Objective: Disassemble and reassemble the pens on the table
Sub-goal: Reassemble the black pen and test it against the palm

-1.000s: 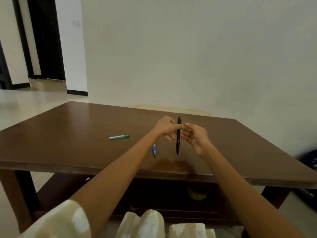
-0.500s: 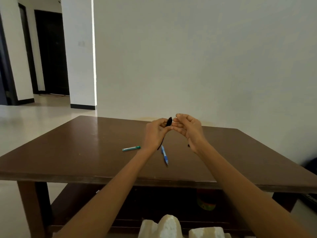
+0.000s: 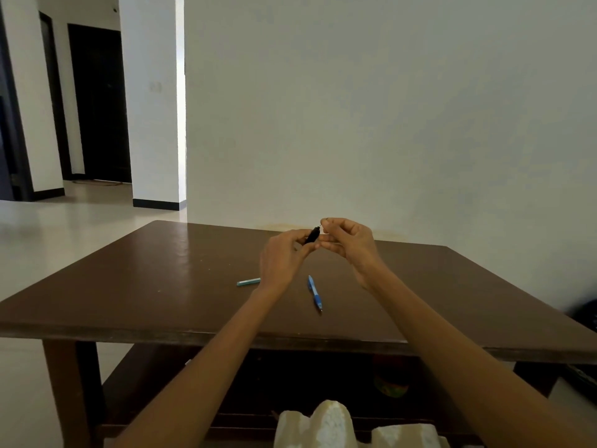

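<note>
Both hands meet mid-frame: left hand (image 3: 284,257) grips black pen (image 3: 312,236), right hand (image 3: 347,242) pinches its tip. Risk: small parts slipping onto table (image 3: 161,286).

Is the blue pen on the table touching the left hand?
Apart. The head view shows bare tabletop between the blue pen and the raised left hand, which holds the black pen.

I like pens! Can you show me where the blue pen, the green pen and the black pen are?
blue pen (image 3: 314,292): head view, middle of barrel.
green pen (image 3: 248,281): head view, middle of barrel.
black pen (image 3: 312,236): head view, end showing between the hands.
</note>
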`<state>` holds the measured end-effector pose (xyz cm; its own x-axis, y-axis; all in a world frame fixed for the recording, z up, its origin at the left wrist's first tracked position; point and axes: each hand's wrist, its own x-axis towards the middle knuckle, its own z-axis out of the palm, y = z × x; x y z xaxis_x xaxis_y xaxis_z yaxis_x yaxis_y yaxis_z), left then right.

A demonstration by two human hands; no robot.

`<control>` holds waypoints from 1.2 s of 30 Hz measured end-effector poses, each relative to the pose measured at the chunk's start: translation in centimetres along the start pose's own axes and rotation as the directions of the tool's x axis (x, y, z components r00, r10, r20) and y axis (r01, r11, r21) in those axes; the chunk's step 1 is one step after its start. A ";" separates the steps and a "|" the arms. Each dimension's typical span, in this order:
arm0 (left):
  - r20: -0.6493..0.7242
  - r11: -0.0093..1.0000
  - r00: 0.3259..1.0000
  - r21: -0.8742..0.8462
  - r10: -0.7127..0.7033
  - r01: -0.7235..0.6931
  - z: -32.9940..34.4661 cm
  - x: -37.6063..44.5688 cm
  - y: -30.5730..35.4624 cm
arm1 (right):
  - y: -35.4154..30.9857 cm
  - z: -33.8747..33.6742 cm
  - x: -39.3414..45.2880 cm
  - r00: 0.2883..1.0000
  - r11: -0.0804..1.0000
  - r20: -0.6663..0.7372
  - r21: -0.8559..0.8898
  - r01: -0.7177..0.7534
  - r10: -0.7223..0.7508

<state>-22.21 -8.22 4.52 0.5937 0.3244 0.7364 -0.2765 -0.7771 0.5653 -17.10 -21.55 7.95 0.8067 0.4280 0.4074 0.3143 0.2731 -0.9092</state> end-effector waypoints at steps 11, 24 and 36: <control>0.015 0.997 1.000 0.074 -0.016 0.015 0.8 -0.3 0.1 | 0.2 -1.1 -0.3 0.996 0.992 0.075 -0.118 0.050 -0.042; 0.064 0.996 0.994 -0.027 -0.089 0.090 3.0 0.0 1.2 | 1.8 -3.8 0.3 0.999 0.999 -0.038 0.034 0.009 -0.008; 0.234 0.892 0.929 -0.289 -0.286 0.347 10.3 3.6 1.6 | 8.9 -14.9 4.0 0.996 0.266 -0.077 -0.961 -0.083 0.033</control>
<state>-12.72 -13.89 4.26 0.8078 0.3969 0.4357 -0.2592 -0.4247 0.8674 -3.64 -30.23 0.16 0.8528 0.3696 0.3690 0.4973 -0.7904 -0.3576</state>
